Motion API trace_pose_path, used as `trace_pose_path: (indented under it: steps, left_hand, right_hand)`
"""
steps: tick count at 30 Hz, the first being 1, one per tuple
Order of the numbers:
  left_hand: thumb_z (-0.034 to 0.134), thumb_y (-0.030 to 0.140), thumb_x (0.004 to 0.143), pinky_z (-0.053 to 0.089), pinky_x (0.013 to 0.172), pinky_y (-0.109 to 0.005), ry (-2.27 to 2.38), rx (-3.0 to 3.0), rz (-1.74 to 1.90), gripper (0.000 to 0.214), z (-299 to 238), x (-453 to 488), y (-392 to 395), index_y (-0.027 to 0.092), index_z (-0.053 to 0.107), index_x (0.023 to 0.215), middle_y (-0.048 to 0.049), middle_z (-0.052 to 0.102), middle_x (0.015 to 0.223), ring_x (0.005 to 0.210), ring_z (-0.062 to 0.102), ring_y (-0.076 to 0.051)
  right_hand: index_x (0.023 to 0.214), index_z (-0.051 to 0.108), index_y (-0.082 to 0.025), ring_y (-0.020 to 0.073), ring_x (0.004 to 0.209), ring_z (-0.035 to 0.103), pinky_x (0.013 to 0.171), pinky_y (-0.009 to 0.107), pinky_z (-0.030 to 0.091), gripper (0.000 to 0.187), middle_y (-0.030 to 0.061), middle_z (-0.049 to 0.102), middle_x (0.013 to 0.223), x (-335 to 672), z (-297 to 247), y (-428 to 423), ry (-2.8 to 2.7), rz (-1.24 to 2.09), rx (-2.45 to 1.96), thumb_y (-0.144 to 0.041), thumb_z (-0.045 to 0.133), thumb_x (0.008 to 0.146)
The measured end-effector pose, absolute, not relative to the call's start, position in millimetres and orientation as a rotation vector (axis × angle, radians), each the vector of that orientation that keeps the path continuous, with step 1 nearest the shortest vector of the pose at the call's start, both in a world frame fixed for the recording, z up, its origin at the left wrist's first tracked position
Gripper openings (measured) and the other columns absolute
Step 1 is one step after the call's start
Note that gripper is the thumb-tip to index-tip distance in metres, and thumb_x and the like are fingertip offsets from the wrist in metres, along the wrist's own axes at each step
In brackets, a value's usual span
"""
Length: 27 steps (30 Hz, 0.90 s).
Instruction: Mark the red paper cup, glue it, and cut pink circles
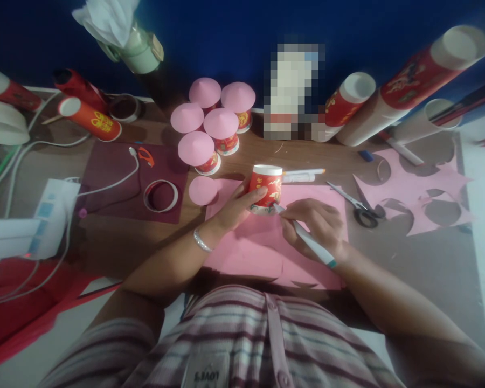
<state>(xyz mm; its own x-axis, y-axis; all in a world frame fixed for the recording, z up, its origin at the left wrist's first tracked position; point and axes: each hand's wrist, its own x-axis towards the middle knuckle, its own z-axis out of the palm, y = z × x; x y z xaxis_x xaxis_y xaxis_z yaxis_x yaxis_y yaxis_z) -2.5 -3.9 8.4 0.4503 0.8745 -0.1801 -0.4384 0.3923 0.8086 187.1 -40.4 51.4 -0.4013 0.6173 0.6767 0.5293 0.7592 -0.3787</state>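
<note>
My left hand [237,207] grips a red paper cup [269,183] with gold print and a white base band, its white rim facing up. In my right hand [317,223] is a white marker [313,243] with a green end, held like a pen. The marker's tip meets the lower part of the cup, or comes very close to it. Beneath both hands lies a pink paper sheet [242,253]. A pink paper disc [203,191] rests at the sheet's upper left corner. Behind the cup are a white marker [299,178] and an orange-ended pen [321,171].
Several red cups topped with pink paper cones [221,123] stand at the back. Scissors [364,211] and cut pink scraps [408,172] lie right. Tall red tubes [420,73] rise at the back right. A tape roll [173,196], cables and a power strip [50,215] occupy the left.
</note>
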Motion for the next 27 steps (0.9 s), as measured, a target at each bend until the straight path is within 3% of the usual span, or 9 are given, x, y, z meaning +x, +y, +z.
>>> trace_pose_path:
  steps: [27]
  left_hand:
    - [0.077, 0.048, 0.086, 0.057, 0.086, -0.036, 0.67, 0.751, 0.923, 0.04, 9.3, -2.4, -2.4, 0.021, 0.068, 0.113, -0.0055, 0.073, 0.098, 0.089, 0.07, -0.02]
  right_hand:
    - [0.098, 0.059, -0.021, 0.0143, 0.06, 0.066, 0.057, 0.028, 0.057, 0.018, -0.0012, 0.067, 0.07, 184.1, 47.8, -41.4, -2.079, 0.161, -0.825, -0.007, 0.065, 0.089]
